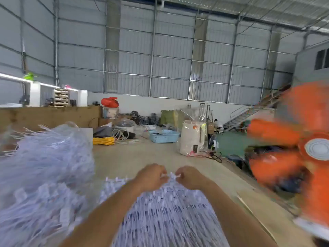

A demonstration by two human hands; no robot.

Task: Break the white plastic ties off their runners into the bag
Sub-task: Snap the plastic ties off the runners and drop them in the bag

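Concrete floor [151, 157] underneath; left hand [151, 177] and right hand [190, 177] pinch the far edge of a white plastic tie sheet [169, 216]; light, springy, probably brittle at the runners.

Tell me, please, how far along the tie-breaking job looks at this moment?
Done: a large heap of white ties fills the clear bag on the left, though blur hides whether they are all loose. In hand: the left hand and right hand pinch the far edge of a sheet of ties on runners. Left: that sheet looks mostly unbroken.
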